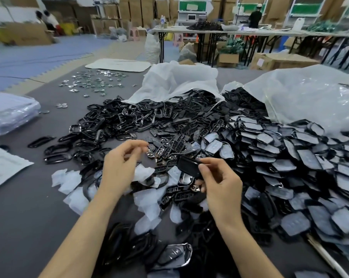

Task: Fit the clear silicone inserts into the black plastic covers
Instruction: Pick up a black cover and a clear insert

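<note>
Around the hands, heaped black covers (pixel 169 146) and clear inserts (pixel 69 181).
Right hand (pixel 221 185) pinches a glossy cover (pixel 187 167); left hand (pixel 119 165) curled, grip unclear.

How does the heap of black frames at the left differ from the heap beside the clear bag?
The left heap is open black frames; the right heap is black covers bearing pale clear inserts. The left heap lies tangled; the right heap overlaps in rows. The left heap spills from the white bag, the right heap from the clear bag. Both lie on the grey table.
</note>
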